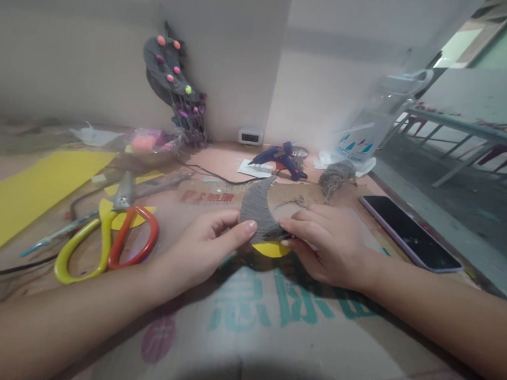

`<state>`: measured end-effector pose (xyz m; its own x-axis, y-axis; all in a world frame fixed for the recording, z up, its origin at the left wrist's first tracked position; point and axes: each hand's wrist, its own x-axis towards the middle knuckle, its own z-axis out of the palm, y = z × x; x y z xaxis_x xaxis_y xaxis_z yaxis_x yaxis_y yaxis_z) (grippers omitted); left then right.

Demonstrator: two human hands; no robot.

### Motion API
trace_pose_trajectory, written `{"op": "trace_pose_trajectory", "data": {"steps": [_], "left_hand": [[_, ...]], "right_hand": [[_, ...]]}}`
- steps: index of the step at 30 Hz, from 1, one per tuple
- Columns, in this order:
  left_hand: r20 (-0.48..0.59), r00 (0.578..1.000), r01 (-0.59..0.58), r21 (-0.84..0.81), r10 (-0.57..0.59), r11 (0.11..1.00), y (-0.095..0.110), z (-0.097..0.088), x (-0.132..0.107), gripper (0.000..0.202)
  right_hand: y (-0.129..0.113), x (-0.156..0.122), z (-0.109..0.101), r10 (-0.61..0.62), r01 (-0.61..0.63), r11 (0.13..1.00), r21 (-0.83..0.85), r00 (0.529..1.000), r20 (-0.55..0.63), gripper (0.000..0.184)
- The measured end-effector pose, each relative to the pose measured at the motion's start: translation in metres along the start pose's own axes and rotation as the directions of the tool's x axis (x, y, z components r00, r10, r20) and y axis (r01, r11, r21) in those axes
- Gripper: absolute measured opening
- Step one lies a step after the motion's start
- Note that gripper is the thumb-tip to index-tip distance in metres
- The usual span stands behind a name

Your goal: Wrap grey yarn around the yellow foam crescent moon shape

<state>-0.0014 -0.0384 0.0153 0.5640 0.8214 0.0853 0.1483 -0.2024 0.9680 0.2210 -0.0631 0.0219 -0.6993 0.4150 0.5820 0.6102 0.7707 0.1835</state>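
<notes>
Left fingers [245,230] and right fingers [305,226] both pinched closed on gray wrapped crescent [255,206], yellow piece [271,250] between them, scissors [121,235] left, phone [408,231] right.

Matt yarn crescent [255,206], glossy scissor handles [106,238]

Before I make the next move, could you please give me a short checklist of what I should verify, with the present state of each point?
1. Grip: left hand and right hand both hold the grey crescent: ok.
2. Yellow piece showing below the crescent, whether it is attached: cannot tell.
3. Glue gun lying apart from both hands: ok.
4. Glue gun cool or hot: cannot tell.
5. Scissors lying with blades pointing away from you: ok.
6. Phone lying clear of the right hand: ok.
</notes>
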Motion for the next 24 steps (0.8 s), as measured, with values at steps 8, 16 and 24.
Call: {"op": "trace_pose_trajectory", "data": {"steps": [8, 16, 24], "left_hand": [[-0.036, 0.999, -0.015, 0.0, 0.015, 1.0, -0.0014, -0.0007, 0.0008, 0.028], [-0.032, 0.999, -0.024, -0.007, 0.024, 1.0, -0.0039, -0.0023, 0.0013, 0.027], [-0.005, 1.0, -0.017, 0.044, 0.017, 0.999, -0.0048, -0.0025, 0.0019, 0.03]], "right_hand": [[-0.002, 0.0028, -0.0022, -0.017, 0.019, 0.996, -0.089, 1.0, 0.024, 0.016], [-0.001, 0.0013, 0.0001, -0.003, 0.004, 0.999, -0.054, 1.0, 0.02, 0.019], [-0.0033, 0.0018, -0.0006, 0.046, -0.046, 0.999, -0.004, 0.998, 0.034, 0.016]]}}
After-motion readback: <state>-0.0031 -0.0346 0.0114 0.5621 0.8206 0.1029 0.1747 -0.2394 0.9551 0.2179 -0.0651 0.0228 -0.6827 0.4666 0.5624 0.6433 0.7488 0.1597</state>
